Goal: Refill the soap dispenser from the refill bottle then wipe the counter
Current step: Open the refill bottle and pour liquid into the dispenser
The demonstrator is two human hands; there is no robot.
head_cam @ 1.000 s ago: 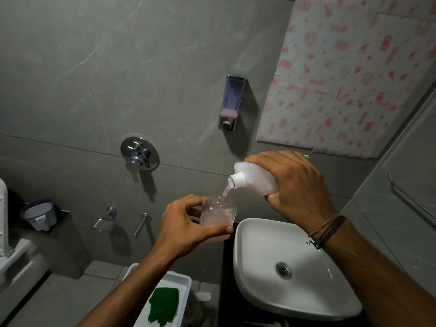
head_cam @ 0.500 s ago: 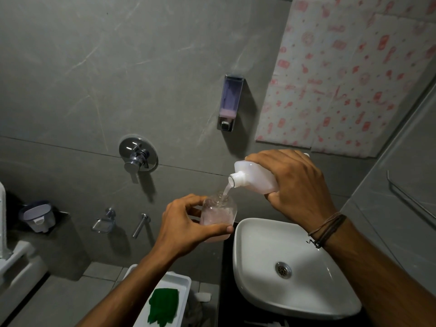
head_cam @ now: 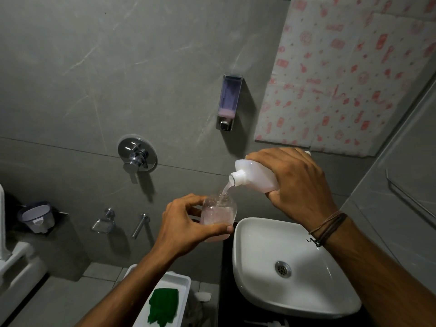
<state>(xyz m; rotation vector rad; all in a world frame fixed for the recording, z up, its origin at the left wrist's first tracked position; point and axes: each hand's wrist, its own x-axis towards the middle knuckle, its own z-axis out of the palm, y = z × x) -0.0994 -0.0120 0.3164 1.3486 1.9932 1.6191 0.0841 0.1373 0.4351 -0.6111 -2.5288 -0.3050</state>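
My right hand (head_cam: 297,182) grips a white refill bottle (head_cam: 253,174), tipped with its open neck pointing down and left. A thin stream of pale pink soap runs from it into a small clear soap bottle (head_cam: 220,211). My left hand (head_cam: 186,223) holds that bottle upright, fingers and thumb curled round it, just left of the white sink (head_cam: 254,263). The clear bottle is partly full of pink liquid. A wall-mounted soap dispenser (head_cam: 228,101) hangs above, with a little pink soap at its bottom.
A dark counter (head_cam: 225,279) runs under the sink. Below left, a white tray (head_cam: 182,283) holds a green cloth (head_cam: 162,305). A chrome mixer valve (head_cam: 137,155), taps and a small grey holder (head_cam: 37,217) sit on the grey wall. A patterned sheet (head_cam: 349,67) covers the upper right.
Both hands hold nearly the same pose while the soap keeps flowing. The pink level in the clear bottle has crept up slightly.
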